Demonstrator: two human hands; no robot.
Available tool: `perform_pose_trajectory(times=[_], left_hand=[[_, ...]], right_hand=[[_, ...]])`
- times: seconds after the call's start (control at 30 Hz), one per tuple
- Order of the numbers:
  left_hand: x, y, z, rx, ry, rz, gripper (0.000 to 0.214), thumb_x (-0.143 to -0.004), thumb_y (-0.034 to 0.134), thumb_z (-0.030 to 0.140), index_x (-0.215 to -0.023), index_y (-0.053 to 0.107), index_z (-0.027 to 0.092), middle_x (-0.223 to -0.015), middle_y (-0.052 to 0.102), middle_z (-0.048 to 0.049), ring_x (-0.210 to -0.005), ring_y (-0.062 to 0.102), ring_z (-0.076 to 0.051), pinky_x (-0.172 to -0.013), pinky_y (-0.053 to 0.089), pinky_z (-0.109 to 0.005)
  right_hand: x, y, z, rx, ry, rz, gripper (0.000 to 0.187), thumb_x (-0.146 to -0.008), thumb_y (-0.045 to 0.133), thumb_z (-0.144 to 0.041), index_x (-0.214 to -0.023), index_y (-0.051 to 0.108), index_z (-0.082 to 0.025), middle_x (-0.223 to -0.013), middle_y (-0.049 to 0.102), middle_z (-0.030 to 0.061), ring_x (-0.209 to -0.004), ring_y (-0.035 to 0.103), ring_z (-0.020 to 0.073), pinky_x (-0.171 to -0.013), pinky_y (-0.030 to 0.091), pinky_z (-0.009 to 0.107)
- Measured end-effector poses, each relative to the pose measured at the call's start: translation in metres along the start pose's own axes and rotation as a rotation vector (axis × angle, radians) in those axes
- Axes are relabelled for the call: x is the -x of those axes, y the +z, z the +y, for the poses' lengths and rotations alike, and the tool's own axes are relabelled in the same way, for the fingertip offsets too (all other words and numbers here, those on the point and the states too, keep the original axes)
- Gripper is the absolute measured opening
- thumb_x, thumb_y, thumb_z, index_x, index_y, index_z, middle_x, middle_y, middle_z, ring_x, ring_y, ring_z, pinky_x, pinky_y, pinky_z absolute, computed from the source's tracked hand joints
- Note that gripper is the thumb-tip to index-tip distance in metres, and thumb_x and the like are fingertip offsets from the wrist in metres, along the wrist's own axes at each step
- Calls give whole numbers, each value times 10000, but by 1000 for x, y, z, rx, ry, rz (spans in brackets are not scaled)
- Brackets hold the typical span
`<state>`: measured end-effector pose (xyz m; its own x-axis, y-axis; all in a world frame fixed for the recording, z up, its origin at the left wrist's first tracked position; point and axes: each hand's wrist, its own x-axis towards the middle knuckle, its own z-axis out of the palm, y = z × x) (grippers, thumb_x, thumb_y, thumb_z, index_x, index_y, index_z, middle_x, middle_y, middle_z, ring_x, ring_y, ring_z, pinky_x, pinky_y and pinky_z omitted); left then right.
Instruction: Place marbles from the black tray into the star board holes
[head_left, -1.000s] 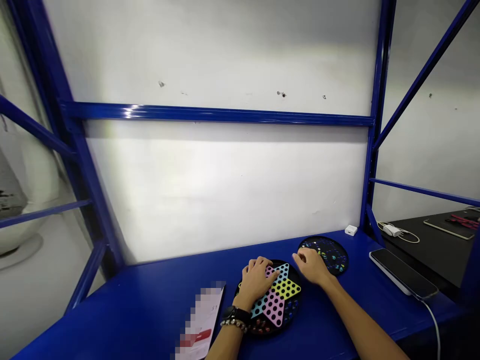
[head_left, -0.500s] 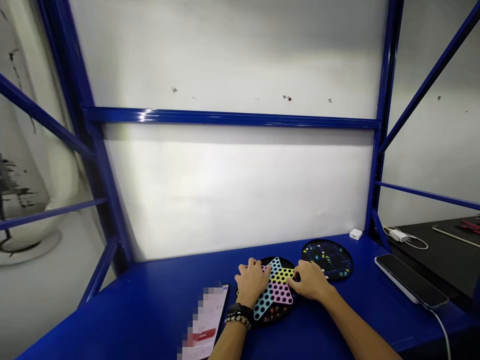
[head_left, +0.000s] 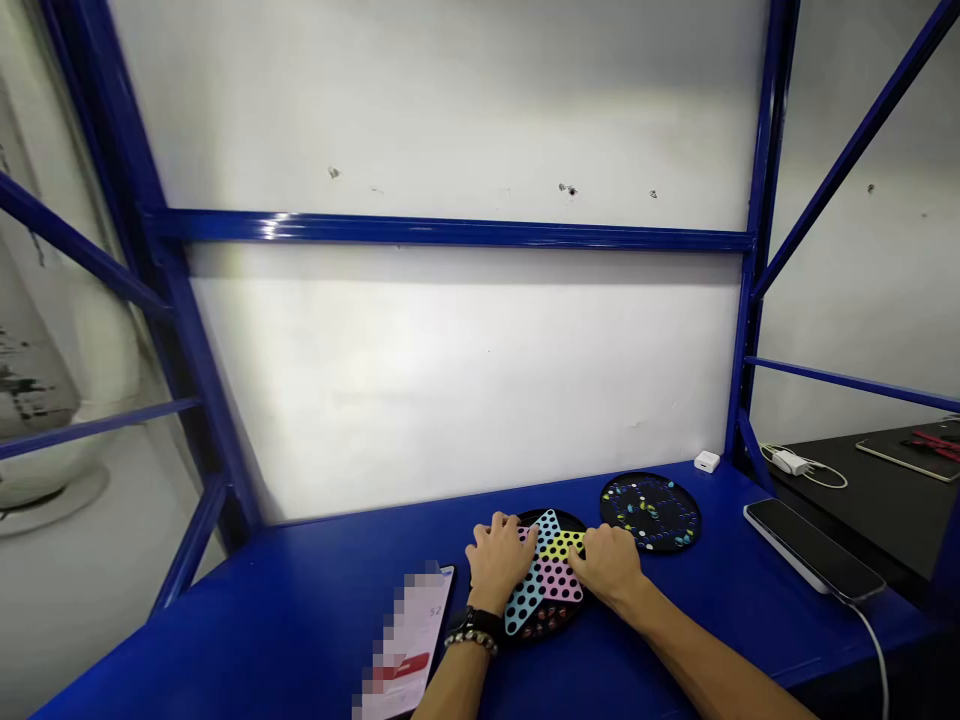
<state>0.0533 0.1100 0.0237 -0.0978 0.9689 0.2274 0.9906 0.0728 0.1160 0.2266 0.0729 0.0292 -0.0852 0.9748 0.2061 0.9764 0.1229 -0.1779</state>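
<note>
A round black game board (head_left: 551, 580) with a star of pink, yellow and blue fields full of holes lies on the blue table (head_left: 300, 610). My left hand (head_left: 498, 562) rests on its left side, fingers curled over the rim; a watch and bead bracelet are on that wrist. My right hand (head_left: 609, 562) lies on the board's right side, fingers bent down onto it. Just to the right sits a second round black tray (head_left: 651, 512) with small coloured pieces in it.
A phone (head_left: 409, 650) lies at the left of the board. Another phone (head_left: 811, 548) on a cable lies near the table's right edge, and a small white charger (head_left: 706, 461) sits by the blue rack post. A black table with cables stands further right.
My right hand has left the tray of pieces and moved left onto the star board. The board has turned under both hands, and the view has shifted slightly.
</note>
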Motion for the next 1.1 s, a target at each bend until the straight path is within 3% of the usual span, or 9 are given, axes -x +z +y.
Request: perform_pose_trajectory(times=[0.33, 0.8, 1.1], left_hand=[[-1, 2, -1, 28, -1, 9, 461, -973, 447, 491, -1226, 697, 197, -1336, 612, -154, -1179, 526, -374, -867, 457, -455], [1, -1, 0, 25, -3, -4, 457, -976, 436, 482, -1233, 692, 203, -1331, 611, -147, -1181, 527, -352, -882, 460, -441], [1, 2, -1, 10, 9, 24, 411, -979, 430, 427, -1209, 698, 218, -1315, 620, -148, -1159, 533, -346, -865, 445, -428]], right_hand=[[1, 0, 1, -7, -14, 8, 392, -976, 467, -373, -981, 777, -134, -997, 766, 173, -931, 728, 292, -781, 482, 333], [10, 1, 0, -26, -23, -76, 418, -1007, 389, -342, -1152, 707, -114, -1053, 756, 189, -970, 724, 308, -819, 491, 373], [15, 2, 1, -55, -38, -102, 422, -1015, 356, -295, -1043, 756, -164, -1066, 763, 150, -961, 727, 285, -808, 493, 349]])
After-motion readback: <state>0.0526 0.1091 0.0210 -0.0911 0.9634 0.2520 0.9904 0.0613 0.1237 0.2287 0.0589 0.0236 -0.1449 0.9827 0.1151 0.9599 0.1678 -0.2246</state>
